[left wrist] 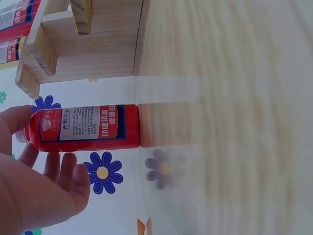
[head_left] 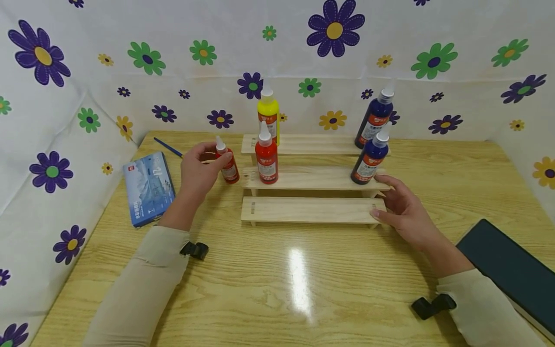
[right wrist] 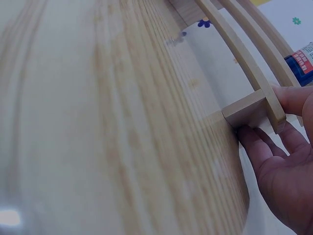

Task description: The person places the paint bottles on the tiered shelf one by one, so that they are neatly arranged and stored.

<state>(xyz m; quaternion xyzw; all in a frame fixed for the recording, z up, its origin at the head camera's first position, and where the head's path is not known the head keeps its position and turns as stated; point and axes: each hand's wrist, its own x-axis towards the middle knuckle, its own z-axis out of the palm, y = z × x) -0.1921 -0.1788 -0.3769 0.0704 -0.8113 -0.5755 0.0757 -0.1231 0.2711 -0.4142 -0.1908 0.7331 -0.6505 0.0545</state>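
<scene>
My left hand [head_left: 199, 168] pinches a red ink bottle [head_left: 229, 167] with a white pointed cap just below the cap, left of a three-step wooden rack [head_left: 312, 210]. In the left wrist view, the bottle's base is right at the tabletop and its printed label shows. My right hand [head_left: 407, 212] grips the right end of the rack, its thumb on the lowest step and its fingers round the end piece [right wrist: 249, 110]. On the middle step stand another red bottle [head_left: 267, 164] at left and a dark blue bottle [head_left: 370, 159] at right.
The top step bears a yellow bottle [head_left: 268, 113] and a dark blue bottle [head_left: 375, 120]. Left on the table [head_left: 243, 289] lie a blue box [head_left: 149, 188] and a blue brush-like stick [head_left: 168, 147]. A dark flat case [head_left: 507, 270] lies at right. Flowered cloth [head_left: 282, 58] hangs behind.
</scene>
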